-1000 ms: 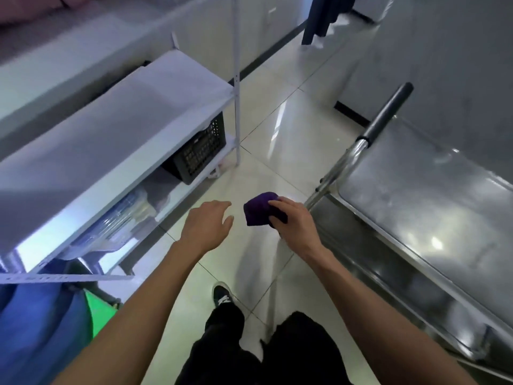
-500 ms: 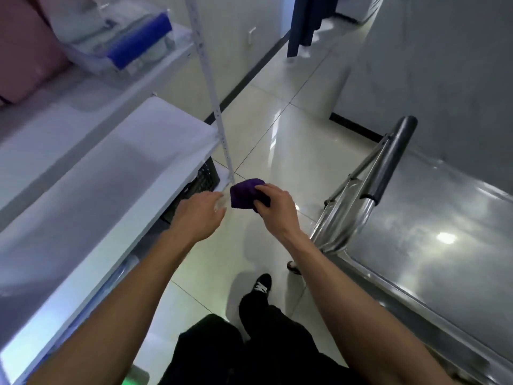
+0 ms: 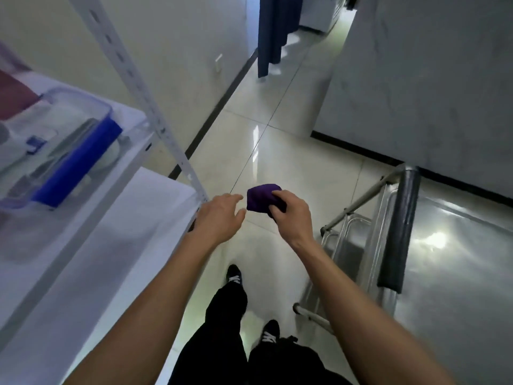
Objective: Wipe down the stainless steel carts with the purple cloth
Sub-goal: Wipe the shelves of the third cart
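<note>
head view: the purple cloth (image 3: 259, 197), bunched in the right hand (image 3: 290, 215) over the floor, left of the stainless steel cart (image 3: 455, 262), may drop if passed loosely. right hand pinches it, fingers curled; left hand (image 3: 219, 216) spread, empty, just beside it.

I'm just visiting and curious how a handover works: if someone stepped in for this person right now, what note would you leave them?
Right hand: grips the bunched purple cloth, held in the air over the floor.
Left hand: holds nothing, fingers relaxed, just left of the cloth, apart from it.
Stainless steel cart: to the person's right, its black-padded handle nearest the hands.
White shelving rack: to the left, with a clear storage box on an upper shelf.
Done: cloth is in hand.
Left: cloth is not touching the cart, so the wiping remains to be done.
</note>
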